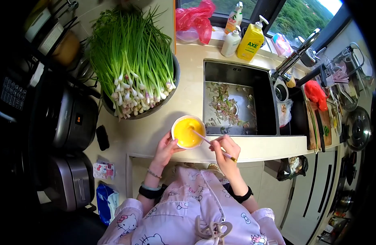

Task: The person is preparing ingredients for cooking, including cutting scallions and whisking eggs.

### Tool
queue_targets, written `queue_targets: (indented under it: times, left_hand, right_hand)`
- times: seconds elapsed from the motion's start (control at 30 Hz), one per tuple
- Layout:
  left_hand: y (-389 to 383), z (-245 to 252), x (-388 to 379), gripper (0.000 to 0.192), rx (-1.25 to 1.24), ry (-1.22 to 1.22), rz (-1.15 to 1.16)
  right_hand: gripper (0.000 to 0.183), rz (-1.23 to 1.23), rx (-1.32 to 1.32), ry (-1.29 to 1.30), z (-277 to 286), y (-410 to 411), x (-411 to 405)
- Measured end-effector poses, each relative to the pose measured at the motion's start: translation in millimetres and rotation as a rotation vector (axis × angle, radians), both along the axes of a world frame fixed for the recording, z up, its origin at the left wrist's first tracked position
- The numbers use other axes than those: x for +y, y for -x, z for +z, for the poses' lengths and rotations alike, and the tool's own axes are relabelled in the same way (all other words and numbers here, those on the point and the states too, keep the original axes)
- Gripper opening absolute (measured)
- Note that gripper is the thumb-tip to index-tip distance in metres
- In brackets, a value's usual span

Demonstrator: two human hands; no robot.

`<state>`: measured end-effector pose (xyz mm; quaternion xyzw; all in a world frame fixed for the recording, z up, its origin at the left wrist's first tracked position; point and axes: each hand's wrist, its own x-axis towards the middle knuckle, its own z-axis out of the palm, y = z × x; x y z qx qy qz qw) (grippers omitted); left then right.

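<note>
In my left hand (165, 149) is a white bowl (174, 141), held by its left side above the counter's front edge. Yellow liquid that looks like beaten egg (188, 137) fills much of it. My right hand (227, 151) grips a pair of pink chopsticks or a similar slim utensil (201, 136), whose far end dips into the liquid; its near end has a gold-coloured tip. Behind the bowl, to the left, a large round metal basin (176, 69) holds a big heap of spring onions (131, 61), their white bulbs towards me.
Right of the bowl, the sink (255, 122) has onion peelings (226, 105) on its bottom. A chopping board (327, 122) with a knife (319, 127) lies further right. Pump bottles (250, 43) stand behind the sink beneath the tap (295, 53). Kitchen appliances (74, 119) line the left side.
</note>
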<state>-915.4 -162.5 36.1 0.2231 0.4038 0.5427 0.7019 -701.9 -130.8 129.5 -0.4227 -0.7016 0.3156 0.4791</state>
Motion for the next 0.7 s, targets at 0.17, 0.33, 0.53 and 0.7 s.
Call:
queue_targets:
  times: [0.17, 0.33, 0.53, 0.7]
  left_hand:
    - [-3.8, 14.8, 1.9, 0.048, 0.044, -0.006, -0.017]
    - [-14.0, 31.5, 5.4, 0.048, 0.062, -0.014, -0.031]
    - [-34.0, 46.1, 16.5, 0.048, 0.071, -0.023, -0.094]
    - [-67.2, 59.5, 28.8, 0.048, 0.095, -0.022, -0.221]
  right_hand:
    - [0.021, -0.106, 0.192, 0.075, 6.9, -6.7, 7.7]
    - [0.033, -0.136, 0.299, 0.129, 16.3, -19.9, 10.1]
    - [0.033, -0.237, 0.431, 0.246, 30.7, -48.3, -1.7]
    - [0.03, -0.436, 0.425, 0.053, 33.5, -82.5, -17.5]
